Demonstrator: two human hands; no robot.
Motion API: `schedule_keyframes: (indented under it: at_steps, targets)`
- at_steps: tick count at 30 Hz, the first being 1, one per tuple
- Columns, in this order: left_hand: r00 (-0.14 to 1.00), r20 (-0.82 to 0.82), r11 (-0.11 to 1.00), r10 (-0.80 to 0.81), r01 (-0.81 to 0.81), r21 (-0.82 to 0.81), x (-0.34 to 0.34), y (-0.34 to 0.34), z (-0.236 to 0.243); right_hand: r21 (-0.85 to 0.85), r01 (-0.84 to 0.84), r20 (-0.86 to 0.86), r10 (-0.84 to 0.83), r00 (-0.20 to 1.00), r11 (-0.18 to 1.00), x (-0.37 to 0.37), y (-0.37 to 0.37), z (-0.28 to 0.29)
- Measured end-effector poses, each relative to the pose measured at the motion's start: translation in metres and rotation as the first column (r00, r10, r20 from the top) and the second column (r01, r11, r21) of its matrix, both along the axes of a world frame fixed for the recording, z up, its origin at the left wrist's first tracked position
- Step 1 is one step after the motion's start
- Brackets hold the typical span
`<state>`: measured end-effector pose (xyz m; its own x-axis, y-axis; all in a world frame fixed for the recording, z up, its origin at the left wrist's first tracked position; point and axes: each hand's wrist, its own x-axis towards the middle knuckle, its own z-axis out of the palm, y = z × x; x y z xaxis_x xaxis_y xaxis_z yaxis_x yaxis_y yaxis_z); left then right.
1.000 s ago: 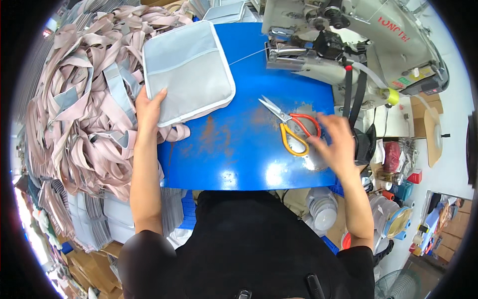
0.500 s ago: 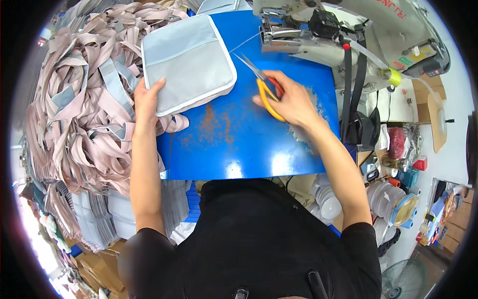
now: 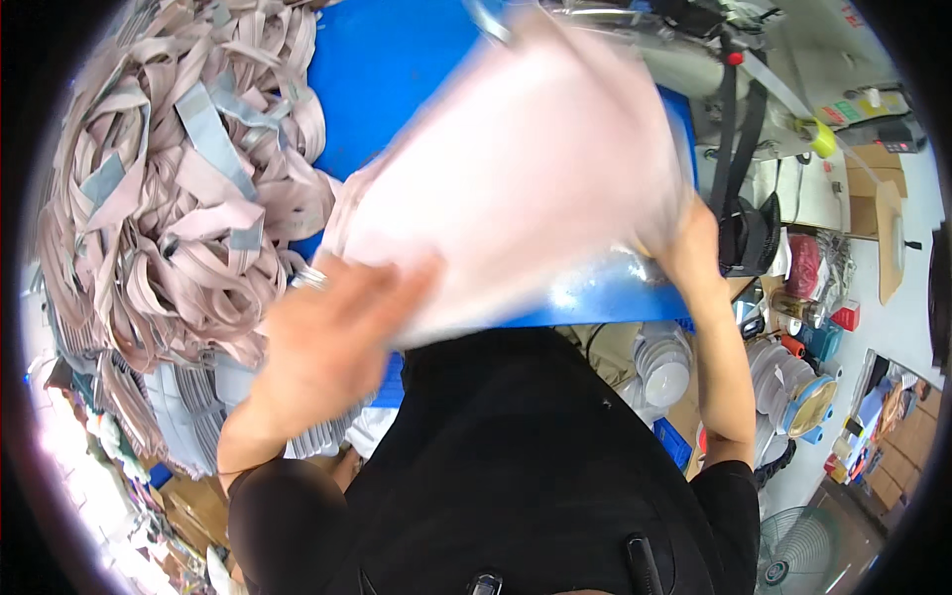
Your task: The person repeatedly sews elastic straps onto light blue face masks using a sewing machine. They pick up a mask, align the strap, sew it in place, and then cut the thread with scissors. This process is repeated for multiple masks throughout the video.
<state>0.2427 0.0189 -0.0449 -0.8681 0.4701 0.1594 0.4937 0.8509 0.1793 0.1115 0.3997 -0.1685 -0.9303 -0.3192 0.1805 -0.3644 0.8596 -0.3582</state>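
A blurred pale pink fabric piece (image 3: pixel 516 149) covers much of the blue tabletop (image 3: pixel 380 55). My left hand (image 3: pixel 352 327) grips its lower-left edge, fingers smeared by motion. At the piece's right edge is my right hand (image 3: pixel 684 243), its fingers mostly hidden and blurred, so what it holds cannot be made out. A shiny metal object (image 3: pixel 486 22) shows indistinctly above the fabric. Heaped pink and grey-blue fabric strips (image 3: pixel 174 198) lie beside the piece on the left.
A sewing machine (image 3: pixel 764 69) with hanging black straps stands at the back right. Stacked grey fabric pieces (image 3: pixel 188 416) sit below the heap. Spools (image 3: pixel 659 367), small boxes and cardboard crowd the right, with a fan (image 3: pixel 793 555) at lower right.
The grey pouch face has given way to pink fabric, swung right and toward me. My left hand moved down. My right hand had taken up the scissors; they are now largely out of sight.
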Motion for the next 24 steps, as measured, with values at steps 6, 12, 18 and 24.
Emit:
schedule_keyframes:
  at_steps: [6, 12, 18, 24]
  targets:
    - [0.896, 0.444, 0.998, 0.027, -0.051, 0.043, 0.005, 0.016, -0.078, -0.040, -0.117, -0.070, 0.114, 0.991, 0.992, -0.009, -0.013, 0.001]
    - [0.998, -0.015, 0.965, 0.058, -0.053, 0.259, -0.064, 0.025, -0.143, -0.128, -0.327, -0.072, 0.320, 0.945, 0.936, -0.022, -0.100, -0.010]
    - [0.994, -0.010, 0.968, 0.107, -0.101, 0.228, -0.071, 0.020, -0.160, 0.009, -0.198, 0.106, 0.196, 0.975, 0.980, -0.055, -0.137, -0.028]
    - [0.981, -0.020, 0.964, 0.195, -0.188, 0.190, -0.069, 0.023, -0.163, -0.212, -0.172, -0.021, 0.172, 0.985, 0.962, -0.056, -0.130, -0.022]
